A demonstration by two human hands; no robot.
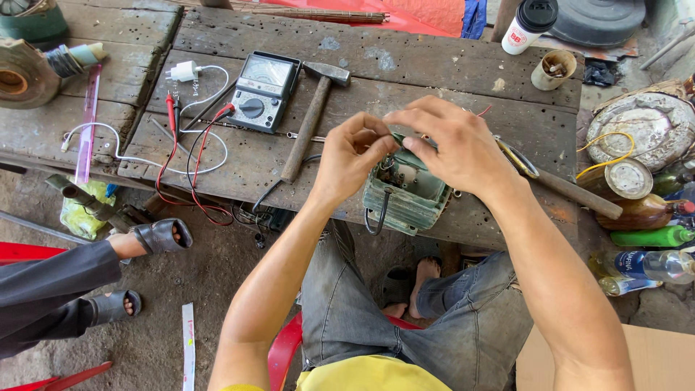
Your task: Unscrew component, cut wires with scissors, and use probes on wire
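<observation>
I am working both hands at the top of a green finned motor housing [405, 194] sitting at the near edge of the wooden surface [449, 72]. My left hand [352, 156] is pinching its fingers together on something small at the opening; I cannot tell what. My right hand [456, 145] is curling over the housing, fingers bent on its top. Keeping the housing steady and the pinch close to the opening seems wise. Far right, a white bottle with a black cap [529, 25] is standing. An analogue meter [262, 92] and a hammer [313, 116] are lying left.
</observation>
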